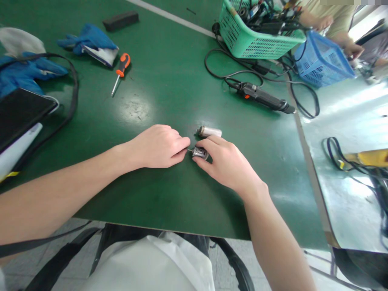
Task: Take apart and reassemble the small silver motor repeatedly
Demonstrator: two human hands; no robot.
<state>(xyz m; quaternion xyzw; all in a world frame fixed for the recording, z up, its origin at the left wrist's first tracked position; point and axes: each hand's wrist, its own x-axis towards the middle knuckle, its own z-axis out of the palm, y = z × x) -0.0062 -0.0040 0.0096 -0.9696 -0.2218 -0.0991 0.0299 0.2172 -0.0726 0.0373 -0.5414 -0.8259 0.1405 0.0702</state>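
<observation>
My right hand (220, 161) grips a small metal motor (199, 152) between thumb and fingers, just above the green table. A thin shaft or pin sticks out of its left end. Closed in a pinch, my left hand (165, 147) meets the tip of that thin part; whether it holds the tip or something tiny is hidden by the fingers. Right behind my right hand's fingers lies a silver metal cylinder (211, 132), like a motor can, on its side.
An electric screwdriver (263, 97) with a looping cable lies right. Behind it stand a green basket (251, 46) of parts and a blue basket (323, 60), near another person's hands (353, 49). Left are an orange-handled screwdriver (121, 70), blue gloves (93, 40), a dark block (121, 21) and a black tablet-like device (24, 113).
</observation>
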